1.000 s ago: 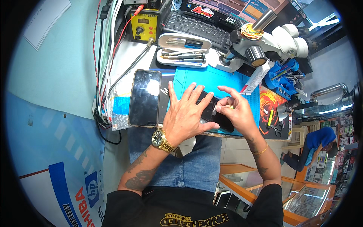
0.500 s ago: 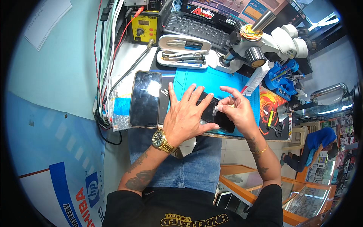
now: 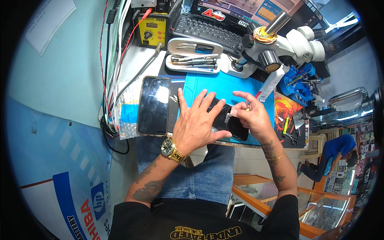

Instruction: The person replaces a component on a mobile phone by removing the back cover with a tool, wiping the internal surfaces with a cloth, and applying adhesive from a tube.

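My left hand (image 3: 199, 121) lies flat with fingers spread over the left part of a dark phone (image 3: 239, 127), which rests on a blue work mat (image 3: 216, 82). Above the phone's right part, my right hand (image 3: 253, 119) is closed in a pinch. A small whitish, crumpled-looking piece (image 3: 228, 117) shows at its fingertips, against the dark glass. Something thin and yellowish also peeks out between those fingers, too hidden to name. A second, larger black phone (image 3: 154, 105) lies face up to the left of my left hand, its screen reflecting light.
Behind the mat sit an open case of screwdrivers (image 3: 194, 61) and a laptop (image 3: 212, 30). A microscope (image 3: 276, 48) stands at the back right, near a blue tool holder (image 3: 298, 86). A yellow-faced soldering or hot-air station (image 3: 153, 30) and cables are back left. Tweezers-like tools lie right.
My right hand has shifted very slightly, turning a little with the whitish piece at its fingertips. My left hand stays spread in the same place.
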A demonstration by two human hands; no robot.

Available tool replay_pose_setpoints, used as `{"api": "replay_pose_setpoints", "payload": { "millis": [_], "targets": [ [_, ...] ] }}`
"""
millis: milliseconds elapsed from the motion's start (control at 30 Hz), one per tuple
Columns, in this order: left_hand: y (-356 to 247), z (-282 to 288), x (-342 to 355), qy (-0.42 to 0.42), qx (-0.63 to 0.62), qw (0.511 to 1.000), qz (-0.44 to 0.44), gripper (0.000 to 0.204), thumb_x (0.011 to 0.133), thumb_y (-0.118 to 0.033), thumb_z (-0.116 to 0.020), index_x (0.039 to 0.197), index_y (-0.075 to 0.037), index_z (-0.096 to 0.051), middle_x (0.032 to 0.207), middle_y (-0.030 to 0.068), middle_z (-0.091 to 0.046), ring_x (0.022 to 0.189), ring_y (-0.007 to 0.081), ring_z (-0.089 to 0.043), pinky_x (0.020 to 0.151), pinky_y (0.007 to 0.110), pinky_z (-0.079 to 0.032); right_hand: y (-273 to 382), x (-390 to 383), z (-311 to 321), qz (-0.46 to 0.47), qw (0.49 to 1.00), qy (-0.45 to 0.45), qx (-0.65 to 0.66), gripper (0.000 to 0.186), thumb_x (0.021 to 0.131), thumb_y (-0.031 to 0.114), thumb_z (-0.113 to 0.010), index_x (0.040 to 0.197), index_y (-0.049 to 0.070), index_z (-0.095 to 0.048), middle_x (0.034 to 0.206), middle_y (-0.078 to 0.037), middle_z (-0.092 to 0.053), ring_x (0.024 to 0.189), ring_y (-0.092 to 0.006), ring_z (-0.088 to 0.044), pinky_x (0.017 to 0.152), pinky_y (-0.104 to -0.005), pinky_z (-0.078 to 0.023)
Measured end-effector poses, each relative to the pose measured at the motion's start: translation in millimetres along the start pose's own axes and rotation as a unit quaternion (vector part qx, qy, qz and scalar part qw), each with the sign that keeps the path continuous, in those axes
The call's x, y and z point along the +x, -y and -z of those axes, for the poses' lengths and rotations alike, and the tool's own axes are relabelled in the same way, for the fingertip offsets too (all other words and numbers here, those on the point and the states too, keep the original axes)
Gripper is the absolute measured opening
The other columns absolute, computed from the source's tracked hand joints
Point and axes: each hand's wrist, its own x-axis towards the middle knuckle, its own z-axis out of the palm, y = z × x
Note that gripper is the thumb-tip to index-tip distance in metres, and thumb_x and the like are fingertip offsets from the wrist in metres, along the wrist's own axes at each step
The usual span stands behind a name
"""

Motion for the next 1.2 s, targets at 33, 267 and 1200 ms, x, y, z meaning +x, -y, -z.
{"api": "replay_pose_setpoints", "payload": {
  "millis": [33,267,1200],
  "targets": [
    [0.0,0.0,0.0,0.0,0.0,1.0,0.0,0.092,0.075,-0.075,-0.068,0.143,-0.015,-0.057,0.145,0.0123,-0.053,0.141,0.0338,-0.044,0.11,0.082,-0.016,0.7,0.1,0.2,-0.007,1.0,0.002,0.008,0.056,0.087,0.001,-0.071,0.14,0.001,-0.05,0.087,0.0,-0.067,0.057,-0.0005,-0.046,0.047,-0.0177,-0.03],
    [0.1,-0.4,0.0,-0.004,-0.003,1.0,-0.001,0.091,0.075,-0.075,-0.068,0.142,-0.015,-0.057,0.145,0.0121,-0.053,0.141,0.0335,-0.045,0.11,0.082,-0.015,-0.4,3.0,5.1,-0.016,1.0,0.011,0.025,0.058,0.087,-0.001,-0.071,0.14,0.0,-0.049,0.089,-0.001,-0.068,0.055,-0.0002,-0.046,0.045,-0.0173,-0.028],
    [-0.2,-0.7,-0.2,-0.007,-0.003,1.0,-0.004,0.092,0.075,-0.076,-0.067,0.142,-0.014,-0.057,0.145,0.0125,-0.053,0.14,0.0342,-0.045,0.11,0.082,-0.015,6.3,2.4,13.2,-0.008,0.997,-0.005,0.075,0.059,0.089,0.0,-0.07,0.142,0.001,-0.046,0.092,-0.002,-0.067,0.05,0.0003,-0.043,0.042,-0.0177,-0.028]
  ]
}}
